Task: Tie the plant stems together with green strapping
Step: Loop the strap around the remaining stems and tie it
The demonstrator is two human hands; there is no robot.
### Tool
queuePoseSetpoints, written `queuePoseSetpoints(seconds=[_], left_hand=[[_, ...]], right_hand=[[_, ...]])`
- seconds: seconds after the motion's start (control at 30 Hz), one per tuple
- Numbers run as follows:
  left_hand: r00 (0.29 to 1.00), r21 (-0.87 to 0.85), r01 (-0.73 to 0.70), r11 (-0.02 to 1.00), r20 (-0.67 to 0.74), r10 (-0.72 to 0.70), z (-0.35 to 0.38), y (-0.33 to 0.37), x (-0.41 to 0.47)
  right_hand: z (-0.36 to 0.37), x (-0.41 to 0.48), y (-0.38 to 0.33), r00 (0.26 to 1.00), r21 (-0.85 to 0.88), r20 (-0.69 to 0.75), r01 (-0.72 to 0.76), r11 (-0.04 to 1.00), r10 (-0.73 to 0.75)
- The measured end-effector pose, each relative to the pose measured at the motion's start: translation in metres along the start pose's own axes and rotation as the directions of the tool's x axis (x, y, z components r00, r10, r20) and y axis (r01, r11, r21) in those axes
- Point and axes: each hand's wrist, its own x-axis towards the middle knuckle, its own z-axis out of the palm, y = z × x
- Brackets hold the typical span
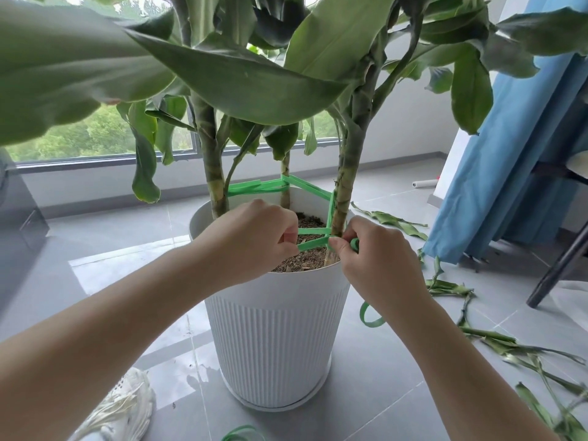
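Three plant stems rise from the soil of a white ribbed pot (273, 329): a thick left stem (211, 173), a thin middle stem (285, 173) and a right stem (345, 186). Green strapping (257, 187) runs around all three, then down the right stem to two strands over the soil. My left hand (254, 237) pinches the left ends of those strands. My right hand (375, 259) grips the strapping at the base of the right stem, and a loose tail (369, 315) curls below my wrist.
Cut leaves (496, 342) litter the tiled floor on the right. A blue curtain (509, 154) and a dark chair leg (556, 272) stand right. A white shoe (121, 405) is at lower left, more green strapping (243, 433) at the bottom edge. Large leaves hang overhead.
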Motion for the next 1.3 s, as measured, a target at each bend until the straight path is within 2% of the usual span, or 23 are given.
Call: queuePoseSetpoints(seconds=[0.2, 0.33, 0.4, 0.47, 0.53, 0.6, 0.67, 0.73, 0.8, 0.93, 1.07, 1.17, 1.23, 1.3], left_hand=[[0.990, 0.063, 0.051, 0.997, -0.132, -0.042, 0.010, -0.001, 0.000], [0.961, 0.076, 0.052, 0.996, -0.276, -0.029, 0.017, -0.002, -0.004], [0.908, 0.051, -0.022, 0.998, -0.416, 0.041, 0.018, -0.006, -0.012], [0.811, 0.059, -0.126, 0.990, -0.569, 0.137, 0.017, -0.017, -0.023], [0.740, 0.107, -0.180, 0.978, -0.640, 0.207, 0.015, -0.030, -0.034], [0.703, 0.116, -0.194, 0.974, -0.676, 0.221, 0.013, -0.043, -0.043], [0.689, 0.041, -0.157, 0.987, -0.712, 0.139, 0.009, -0.054, -0.048], [0.673, -0.086, -0.068, 0.994, -0.740, -0.018, 0.008, -0.066, -0.050], [0.658, -0.223, 0.006, 0.975, -0.733, -0.172, 0.011, -0.077, -0.049], [0.646, -0.405, 0.082, 0.910, -0.675, -0.358, 0.017, -0.088, -0.035], [0.678, -0.543, 0.100, 0.834, -0.576, -0.457, 0.023, -0.100, -0.016], [0.742, -0.618, 0.069, 0.783, -0.493, -0.455, 0.023, -0.098, -0.004], [0.799, -0.683, 0.059, 0.728, -0.405, -0.444, 0.021, -0.091, 0.005], [0.867, -0.758, 0.038, 0.651, -0.299, -0.398, 0.018, -0.086, 0.015]], right_hand=[[-0.011, 0.008, 0.020, 0.998, -0.100, 0.059, 0.026, 0.995, -0.020], [-0.012, 0.020, 0.024, 0.998, -0.119, 0.058, 0.043, 0.992, -0.036], [-0.009, 0.025, 0.021, 0.995, -0.132, 0.018, 0.095, 0.987, -0.094], [-0.004, 0.028, 0.020, 0.977, -0.135, -0.055, 0.196, 0.971, -0.205], [0.000, 0.028, 0.023, 0.960, -0.151, -0.106, 0.243, 0.958, -0.260], [0.004, 0.027, 0.025, 0.946, -0.204, -0.149, 0.257, 0.945, -0.289], [0.007, 0.025, 0.026, 0.929, -0.286, -0.197, 0.251, 0.925, -0.313], [0.008, 0.024, 0.024, 0.916, -0.357, -0.245, 0.220, 0.908, -0.318], [0.009, 0.023, 0.021, 0.908, -0.349, -0.290, 0.194, 0.917, -0.302], [0.015, 0.018, 0.020, 0.923, -0.205, -0.307, 0.175, 0.963, -0.233], [0.020, 0.021, 0.027, 0.922, 0.020, -0.280, 0.285, 0.958, -0.269], [0.021, 0.028, 0.028, 0.945, 0.331, -0.220, 0.307, 0.892, -0.243], [0.021, 0.034, 0.026, 0.976, 0.564, -0.095, 0.214, 0.797, -0.195], [0.021, 0.042, 0.023, 0.985, 0.698, 0.007, 0.119, 0.706, -0.173]])
